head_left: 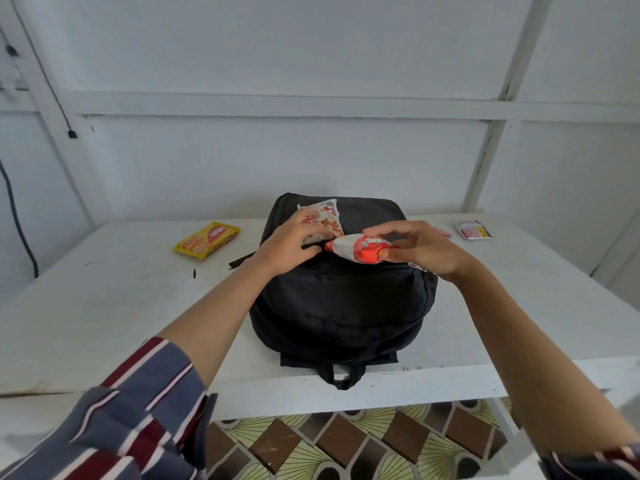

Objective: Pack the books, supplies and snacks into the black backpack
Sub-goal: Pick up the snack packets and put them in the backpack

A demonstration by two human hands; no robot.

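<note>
The black backpack (343, 299) lies flat in the middle of the white table (104, 306). My right hand (422, 249) pinches a red and white snack packet (356, 249) just above the backpack's upper half. My left hand (294, 242) rests on the backpack beside that packet, its fingers over the lower edge of a white snack packet with orange pictures (327, 218) that lies on the bag's far end. Whether the left hand grips anything I cannot tell.
A yellow snack packet (207, 240) lies on the table left of the backpack. A small white, pink and yellow packet (473, 229) lies at the far right. A red-edged item (443, 232) peeks out behind my right hand. White wall stands behind.
</note>
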